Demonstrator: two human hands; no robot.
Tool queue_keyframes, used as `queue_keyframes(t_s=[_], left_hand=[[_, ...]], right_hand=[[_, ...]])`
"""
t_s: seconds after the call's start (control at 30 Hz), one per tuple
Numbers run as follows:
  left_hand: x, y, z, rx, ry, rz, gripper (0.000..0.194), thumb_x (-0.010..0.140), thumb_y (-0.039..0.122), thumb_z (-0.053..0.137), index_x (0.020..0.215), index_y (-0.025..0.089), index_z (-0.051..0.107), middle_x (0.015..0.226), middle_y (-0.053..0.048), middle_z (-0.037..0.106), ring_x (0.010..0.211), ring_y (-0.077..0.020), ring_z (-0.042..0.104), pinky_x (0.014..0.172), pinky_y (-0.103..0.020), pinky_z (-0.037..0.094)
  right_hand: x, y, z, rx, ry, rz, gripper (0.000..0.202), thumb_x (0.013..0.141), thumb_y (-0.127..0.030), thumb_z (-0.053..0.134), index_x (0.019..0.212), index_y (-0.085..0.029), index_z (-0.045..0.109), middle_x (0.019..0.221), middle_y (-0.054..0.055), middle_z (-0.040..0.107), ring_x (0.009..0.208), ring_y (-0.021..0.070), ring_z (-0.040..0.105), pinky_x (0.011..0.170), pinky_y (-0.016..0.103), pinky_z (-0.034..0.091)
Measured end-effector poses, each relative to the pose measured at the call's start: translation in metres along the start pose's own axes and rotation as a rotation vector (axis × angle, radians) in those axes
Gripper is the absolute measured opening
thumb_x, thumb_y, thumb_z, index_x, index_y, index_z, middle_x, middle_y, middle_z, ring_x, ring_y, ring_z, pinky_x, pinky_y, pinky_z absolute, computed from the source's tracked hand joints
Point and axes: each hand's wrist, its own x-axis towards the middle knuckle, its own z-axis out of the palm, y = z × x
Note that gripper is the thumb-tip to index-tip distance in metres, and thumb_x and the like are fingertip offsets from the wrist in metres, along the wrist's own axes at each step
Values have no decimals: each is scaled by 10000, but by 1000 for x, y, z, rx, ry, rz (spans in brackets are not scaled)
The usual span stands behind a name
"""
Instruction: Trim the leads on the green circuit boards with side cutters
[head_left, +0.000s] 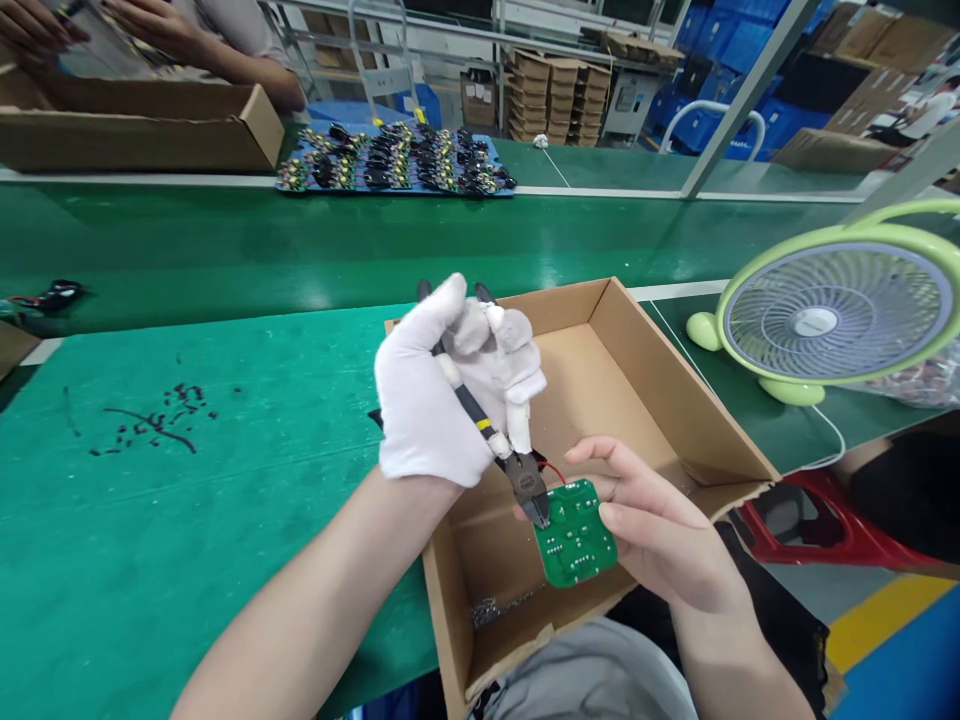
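My left hand (431,400), in a white glove, is closed around the handles of dark diagonal cutters (526,488). The cutter jaws point down and lie at the upper left edge of a green circuit board (576,540). My bare right hand (656,520) grips this board by its right side, thumb on the near face and fingers partly hidden behind it. Small solder points show on the board's face, and a red wire rises from its top edge. Both hands are above an open cardboard box (652,390), where small metal clippings (487,610) lie in the near left corner.
Black scraps (157,420) lie on the green mat (300,540) at left. A green fan (832,310) stands right of the box. Across the bench, a blue tray (390,180) carries many wired parts. Beside a long carton (135,130), another person's hands (150,25) are at work.
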Motion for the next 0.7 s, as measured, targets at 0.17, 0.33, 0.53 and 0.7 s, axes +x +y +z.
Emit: queue_keyframes(t_s=[0.17,0.33,0.53,0.7], left_hand=[[2,0,-7,2,-115,-46,592,989,591,318,606,165,468,785,-121,606,541,-170,537,450,-292,422],[4,-1,-9,26,-120,-18,739,933,770,187,703,167,547,876,-143,660,594,-196,591,493,-303,478],[6,4,-3,7,-82,-48,525,997,613,296,920,191,597,884,-117,653,654,-195,608,568,-299,514],[7,16,-5,30,-41,-82,442,998,517,380,1053,167,644,908,-137,667,771,-250,670,677,-360,571]], right_hand=[[0,1,0,23,23,-22,450,872,-442,782,1215,-254,559,1018,60,735,879,223,712,770,311,507],[0,3,-1,13,26,-49,409,890,-426,763,1207,-256,567,1024,55,723,869,216,697,816,330,506],[1,0,1,41,51,-51,417,880,-412,776,1196,-254,554,1050,75,744,928,231,712,784,311,517],[1,2,2,50,73,-54,411,879,-401,767,1192,-250,548,1064,89,739,942,245,709,767,316,519]])
